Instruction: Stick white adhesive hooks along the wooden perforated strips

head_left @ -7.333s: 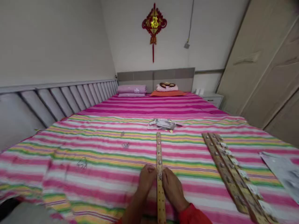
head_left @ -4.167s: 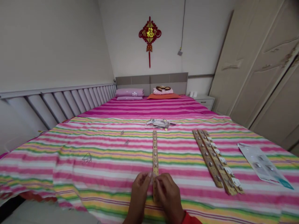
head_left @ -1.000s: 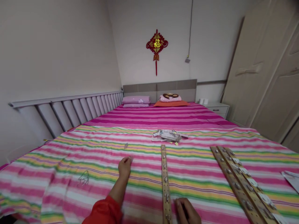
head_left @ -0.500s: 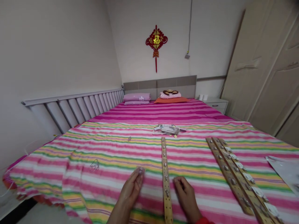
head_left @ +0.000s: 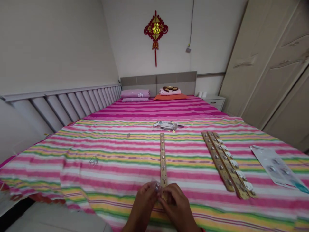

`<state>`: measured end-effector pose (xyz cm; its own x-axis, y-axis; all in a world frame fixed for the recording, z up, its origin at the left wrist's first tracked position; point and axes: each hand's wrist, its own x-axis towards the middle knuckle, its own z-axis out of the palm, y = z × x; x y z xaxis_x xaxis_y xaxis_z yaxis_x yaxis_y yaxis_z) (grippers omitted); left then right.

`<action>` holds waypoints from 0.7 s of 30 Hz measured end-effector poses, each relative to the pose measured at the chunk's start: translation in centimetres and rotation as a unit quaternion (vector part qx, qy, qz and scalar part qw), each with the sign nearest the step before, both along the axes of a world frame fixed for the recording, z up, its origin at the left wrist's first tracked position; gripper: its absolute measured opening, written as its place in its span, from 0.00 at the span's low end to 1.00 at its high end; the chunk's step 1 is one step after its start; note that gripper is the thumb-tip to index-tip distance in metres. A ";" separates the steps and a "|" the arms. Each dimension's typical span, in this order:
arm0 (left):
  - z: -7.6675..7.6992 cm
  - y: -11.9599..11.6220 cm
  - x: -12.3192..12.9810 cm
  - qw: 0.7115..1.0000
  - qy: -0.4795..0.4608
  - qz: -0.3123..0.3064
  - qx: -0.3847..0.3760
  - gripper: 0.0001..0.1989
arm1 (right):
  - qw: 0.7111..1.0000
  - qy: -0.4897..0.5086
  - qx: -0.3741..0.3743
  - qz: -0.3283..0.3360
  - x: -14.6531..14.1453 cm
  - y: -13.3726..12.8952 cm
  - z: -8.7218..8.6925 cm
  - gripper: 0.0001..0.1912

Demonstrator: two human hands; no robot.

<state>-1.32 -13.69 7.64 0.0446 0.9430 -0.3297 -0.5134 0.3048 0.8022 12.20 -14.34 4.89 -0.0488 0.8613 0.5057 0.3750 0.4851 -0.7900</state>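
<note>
Slatted bed rail (head_left: pixel 58 108) edges the left, with open room on the striped bedspread (head_left: pixel 101 180); left hand (head_left: pixel 142 206) and right hand (head_left: pixel 176 206) curl shut on a small clear piece (head_left: pixel 156 187) (too blurred to name) at a studded wooden strip's (head_left: pixel 163 161) near end, two more strips (head_left: pixel 224 164) well right.

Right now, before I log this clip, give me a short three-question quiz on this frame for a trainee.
1. True or false: the left hand and right hand meet at the near end of the wooden strip with metal studs.
2. Which lies farthest right on the striped bedspread? A) printed sheet B) pile of packets C) paired studded strips
3. Fill in: the red and gold knot ornament hangs above the ____.

Key: 1 true; 2 A; 3 headboard.
</note>
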 end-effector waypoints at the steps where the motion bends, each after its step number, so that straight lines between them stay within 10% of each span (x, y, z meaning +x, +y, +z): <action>1: 0.0 -0.3 0.3 1.000 0.003 -0.006 0.005 0.15 | 1.000 -0.009 0.007 -0.004 -0.1 -0.3 -0.1 0.02; 10: -1.5 -1.6 0.8 0.999 0.047 -0.003 -0.021 0.20 | 0.993 0.097 -0.063 -0.009 0.3 -1.4 -0.5 0.09; 21: -3.6 -2.3 0.2 0.971 0.235 0.037 0.025 0.25 | 0.865 0.355 -0.350 0.065 0.1 -2.5 -2.0 0.25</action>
